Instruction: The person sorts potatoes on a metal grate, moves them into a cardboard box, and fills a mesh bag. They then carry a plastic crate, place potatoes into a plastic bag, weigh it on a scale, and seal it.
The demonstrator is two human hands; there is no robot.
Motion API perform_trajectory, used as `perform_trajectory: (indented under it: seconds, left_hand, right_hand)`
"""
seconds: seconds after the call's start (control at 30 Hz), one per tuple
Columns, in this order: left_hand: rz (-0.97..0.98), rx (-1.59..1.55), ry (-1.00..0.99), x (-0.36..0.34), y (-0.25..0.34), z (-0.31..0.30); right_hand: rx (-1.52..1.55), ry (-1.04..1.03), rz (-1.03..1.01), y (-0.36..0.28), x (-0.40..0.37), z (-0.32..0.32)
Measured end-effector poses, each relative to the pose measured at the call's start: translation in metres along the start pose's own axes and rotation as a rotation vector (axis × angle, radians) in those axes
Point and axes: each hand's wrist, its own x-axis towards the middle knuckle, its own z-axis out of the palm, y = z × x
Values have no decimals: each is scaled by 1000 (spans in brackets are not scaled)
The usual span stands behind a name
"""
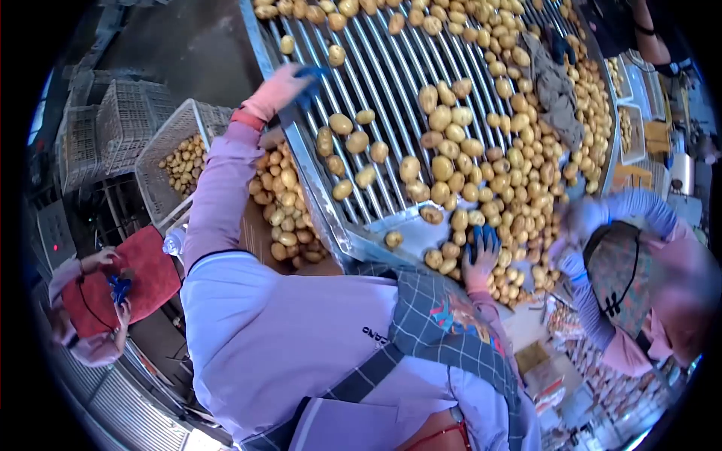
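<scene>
My left hand (284, 89), in a pink glove with blue fingers, reaches over the left rim of the metal roller table (380, 98). Its fingers look stretched out, somewhat blurred, and no potato shows in them. Nearby on the rollers lie a few loose potatoes (336, 55). My right hand (481, 263), gloved the same way, rests with spread fingers at the near edge of a dense heap of potatoes (496, 180). It touches potatoes there and grips none that I can see.
Below the table's left side is a bin of potatoes (282, 203). A white crate (169, 154) with potatoes stands at left, beside stacked crates (131, 116). A co-worker (632, 278) works at right; another person (98, 301) is at left. A grey cloth (553, 90) lies on the heap.
</scene>
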Motion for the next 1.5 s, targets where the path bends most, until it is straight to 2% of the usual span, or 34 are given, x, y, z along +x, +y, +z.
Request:
perform_trajectory:
  seconds: [0.07,0.13,0.2,0.23,0.27,0.33,0.4,0.47,0.53,0.6,0.67,0.73,0.8,0.83,0.87,0.93,1.0,1.07,1.13,1.2,1.27,1.33,1.4,1.43,1.47,1.5]
  left_hand:
    - [269,549,603,8,-14,2]
    - [416,1087,855,47,-27,-15]
    - [176,1317,765,70,-30,-20]
    - [100,1355,584,79,-25,-26]
    - [87,1264,606,105,-43,-33]
    - [219,986,590,111,-62,-9]
    - [54,961,605,67,-42,52]
    - [142,1027,642,35,-52,103]
    - [255,777,679,-1,-45,135]
    - [102,609,590,-40,0,157]
    - [158,684,429,-51,14,189]
    - [39,802,136,-51,20,228]
    - [39,863,86,-53,21,248]
    - [174,689,235,-55,14,244]
    - [94,123,158,-57,5,231]
    - [201,-946,255,-123,4,206]
    - [602,-682,747,-193,-22,205]
    - [518,-1732,124,-278,-91,182]
    - [434,-1686,228,-366,-169,200]
    - [-22,-1556,592,-454,-221,240]
    - [-391,-1638,762,-509,-265,290]
    - [-577,-600,1016,-555,-358,379]
    - [-1327,-2,928,-547,-312,391]
    - [-1154,-132,1183,-542,-317,405]
    - [-941,-267,1407,-529,-325,419]
    - [-888,-375,1482,-518,-323,416]
  right_hand:
    - [26,39,-31,4,0,5]
    - [-2,-2,-14,1,1,1]
    - [21,-22,-3,2,2,1]
    - [27,-9,-21,4,3,2]
    - [37,-6,-33,5,3,2]
    - [0,8,-45,0,2,-3]
    - [28,8,-44,2,-1,-4]
    - [40,-2,-29,4,-2,2]
    - [58,32,-10,3,-5,3]
    - [1,66,-52,5,-3,5]
    - [29,81,-50,8,-6,8]
    - [32,97,-70,11,-7,10]
    - [49,106,-99,8,-6,7]
    - [58,111,-108,9,-8,5]
    - [57,104,-135,10,-8,3]
    - [337,200,-12,7,-9,5]
    - [400,250,-61,-9,-2,-7]
    - [597,213,-107,-33,18,-7]
    - [576,131,-291,-72,56,-11]
    - [754,-35,-285,-126,94,-16]
    - [588,-121,-269,-168,133,3]
    - [554,-191,-399,-209,169,30]
    - [334,-240,-513,-232,184,63]
    - [359,-461,-482,-244,176,63]
    - [138,-497,-576,-250,161,62]
    - [-94,-208,-777,-241,136,66]
